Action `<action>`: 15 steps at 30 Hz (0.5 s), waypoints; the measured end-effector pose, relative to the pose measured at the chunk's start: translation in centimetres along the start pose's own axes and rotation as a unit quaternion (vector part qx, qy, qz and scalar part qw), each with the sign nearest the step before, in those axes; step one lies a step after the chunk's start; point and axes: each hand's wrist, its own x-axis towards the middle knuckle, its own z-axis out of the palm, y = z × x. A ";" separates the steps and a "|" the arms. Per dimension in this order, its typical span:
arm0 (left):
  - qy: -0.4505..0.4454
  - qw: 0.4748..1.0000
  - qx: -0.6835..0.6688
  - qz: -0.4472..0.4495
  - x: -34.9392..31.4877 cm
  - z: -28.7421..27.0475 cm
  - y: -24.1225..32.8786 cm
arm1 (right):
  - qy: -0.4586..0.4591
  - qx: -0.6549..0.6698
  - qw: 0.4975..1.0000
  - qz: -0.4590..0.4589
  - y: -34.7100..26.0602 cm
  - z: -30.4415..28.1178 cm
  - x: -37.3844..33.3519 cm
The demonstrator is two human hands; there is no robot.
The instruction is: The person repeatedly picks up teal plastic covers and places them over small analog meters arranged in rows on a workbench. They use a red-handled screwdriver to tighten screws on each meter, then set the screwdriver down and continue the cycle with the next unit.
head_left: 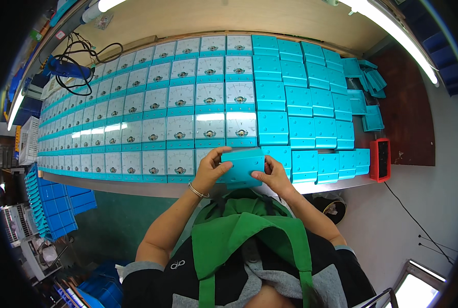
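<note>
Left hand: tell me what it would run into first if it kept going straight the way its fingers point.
The left hand already grips the teal case. Beyond it, likely the white-faced meters lined on the bench, though depth is unclear.

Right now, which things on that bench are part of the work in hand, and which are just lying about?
In the work:
- teal meter case, held by the left hand and the right hand
- rows of meters with white dials
- rows of plain teal cases

Lying about:
- red tray
- black cables
- blue bins below the bench
- loose teal lids
</note>
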 end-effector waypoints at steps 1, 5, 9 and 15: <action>0.002 0.997 0.071 0.014 -0.2 0.1 0.0 | 0.014 0.003 1.000 -0.015 0.3 0.9 0.1; 0.023 0.981 0.192 -0.031 0.2 0.4 -0.8 | 0.111 -0.282 0.953 0.012 -1.0 0.8 -1.0; 0.057 0.920 0.360 0.147 1.8 0.7 -4.3 | 0.141 -0.205 0.967 -0.044 -0.3 -1.6 -1.2; 0.087 0.854 0.462 0.225 5.4 -1.6 -3.8 | 0.114 -0.095 0.989 0.009 -1.9 -2.7 -1.6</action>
